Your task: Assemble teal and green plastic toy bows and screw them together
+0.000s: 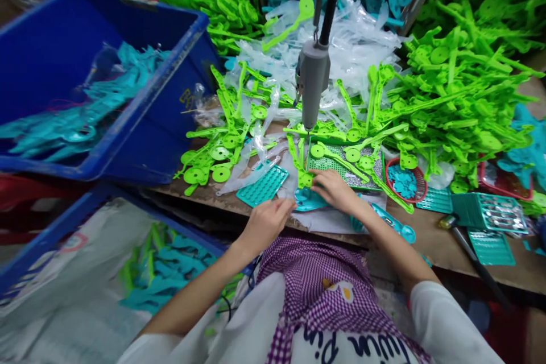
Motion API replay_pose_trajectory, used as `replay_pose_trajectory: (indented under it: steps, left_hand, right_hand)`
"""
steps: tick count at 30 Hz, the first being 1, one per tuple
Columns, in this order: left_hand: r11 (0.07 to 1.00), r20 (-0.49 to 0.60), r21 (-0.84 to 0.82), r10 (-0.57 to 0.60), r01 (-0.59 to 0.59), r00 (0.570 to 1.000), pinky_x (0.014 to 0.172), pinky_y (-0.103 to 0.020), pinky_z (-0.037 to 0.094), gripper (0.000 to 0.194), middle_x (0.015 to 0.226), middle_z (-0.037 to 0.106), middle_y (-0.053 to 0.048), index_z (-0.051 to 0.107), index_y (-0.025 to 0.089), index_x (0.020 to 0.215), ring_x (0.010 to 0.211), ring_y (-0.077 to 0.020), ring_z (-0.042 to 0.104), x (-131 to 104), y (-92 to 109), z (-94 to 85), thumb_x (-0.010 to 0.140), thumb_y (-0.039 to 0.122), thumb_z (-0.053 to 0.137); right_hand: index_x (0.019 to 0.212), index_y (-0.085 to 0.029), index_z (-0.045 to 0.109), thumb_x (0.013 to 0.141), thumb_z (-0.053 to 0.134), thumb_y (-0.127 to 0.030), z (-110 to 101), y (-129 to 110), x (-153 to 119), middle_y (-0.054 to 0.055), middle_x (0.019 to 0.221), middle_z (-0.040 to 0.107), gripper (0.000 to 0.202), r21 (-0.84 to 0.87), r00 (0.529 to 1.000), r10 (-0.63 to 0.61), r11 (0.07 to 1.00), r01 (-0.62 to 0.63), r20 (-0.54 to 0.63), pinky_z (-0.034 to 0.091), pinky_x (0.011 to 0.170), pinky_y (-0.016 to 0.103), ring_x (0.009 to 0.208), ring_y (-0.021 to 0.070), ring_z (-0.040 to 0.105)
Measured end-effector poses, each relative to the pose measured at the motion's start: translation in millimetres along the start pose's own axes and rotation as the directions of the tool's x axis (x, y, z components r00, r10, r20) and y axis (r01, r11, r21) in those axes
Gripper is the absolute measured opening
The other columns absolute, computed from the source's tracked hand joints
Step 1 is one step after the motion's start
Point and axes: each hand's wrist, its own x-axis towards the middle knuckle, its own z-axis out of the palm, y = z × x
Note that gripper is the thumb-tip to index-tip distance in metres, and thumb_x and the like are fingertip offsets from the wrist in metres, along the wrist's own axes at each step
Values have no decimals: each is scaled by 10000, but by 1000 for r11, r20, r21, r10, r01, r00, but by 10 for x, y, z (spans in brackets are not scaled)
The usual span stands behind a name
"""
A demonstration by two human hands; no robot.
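On the table's near edge lies a teal plastic part (307,201), flat, with a pale sheet under it. My left hand (268,226) has its fingers drawn together on the left end of that part. Above it, my right hand (335,189) curls its fingers at the round end of a lime-green plastic part (304,180); the exact contact is partly hidden. An electric screwdriver (314,77) hangs point down just beyond my hands. Behind my right hand sits a green tray (327,164) of small screws, and left of it a teal dimpled tray (262,183).
Lime-green parts (464,102) and clear parts (354,40) heap up behind. A blue bin (140,119) with teal parts stands left. To the right are a red basket (420,185) of small teal pieces, a box (503,211) of metal pieces, and a hammer (467,247).
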Motion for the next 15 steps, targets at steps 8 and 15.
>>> replay_pose_trajectory:
  steps: [8, 15]
  left_hand:
    - [932, -75, -176, -334, 318, 939, 691, -277, 515, 261, 801, 674, -27, 655, 188, 1041, 684, -165, 636, -289, -28, 172, 953, 401, 533]
    - [902, -37, -246, -374, 354, 927, 765, -279, 508, 211, 805, 629, -35, 662, 207, 837, 758, -173, 618, -174, -98, 240, 941, 329, 524]
  right_hand:
    - [930, -219, 648, 973, 507, -271, 180, -99, -4, 73, 1380, 613, 156, -194, 990, -46, 978, 71, 133, 288, 1096, 536, 1284, 259, 525]
    - [926, -237, 643, 949, 566, -290, 144, 13, 44, 44, 1348, 641, 96, -40, 979, -65, 996, 74, 195, 223, 1113, 561, 1398, 236, 429]
